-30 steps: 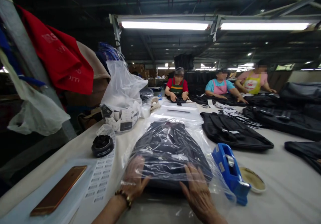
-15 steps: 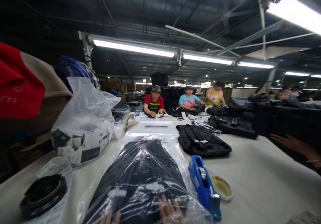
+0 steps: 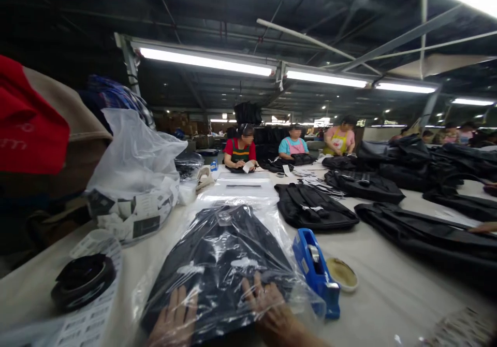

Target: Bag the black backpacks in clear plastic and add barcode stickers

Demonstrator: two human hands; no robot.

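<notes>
A folded dark garment inside a clear plastic bag (image 3: 221, 254) lies on the white table (image 3: 392, 290) right in front of me. My left hand (image 3: 174, 321) lies flat on the bag's near left part, fingers stretched out. On the near right part rests my right hand (image 3: 267, 305), fingers spread over the plastic. Both hands press on the bag and hold nothing.
A blue tape dispenser (image 3: 316, 272) and a small round dish (image 3: 342, 274) sit right of the bag. A black tape roll (image 3: 83, 279) on label sheets lies at left, behind it a plastic bag of tags (image 3: 135, 181). Dark garments (image 3: 314, 207) cover the table's right. Three people work at the far end.
The view swung up and right, then dipped a little, so both hands show again at the bottom edge. They stay flat on the bagged garment.
</notes>
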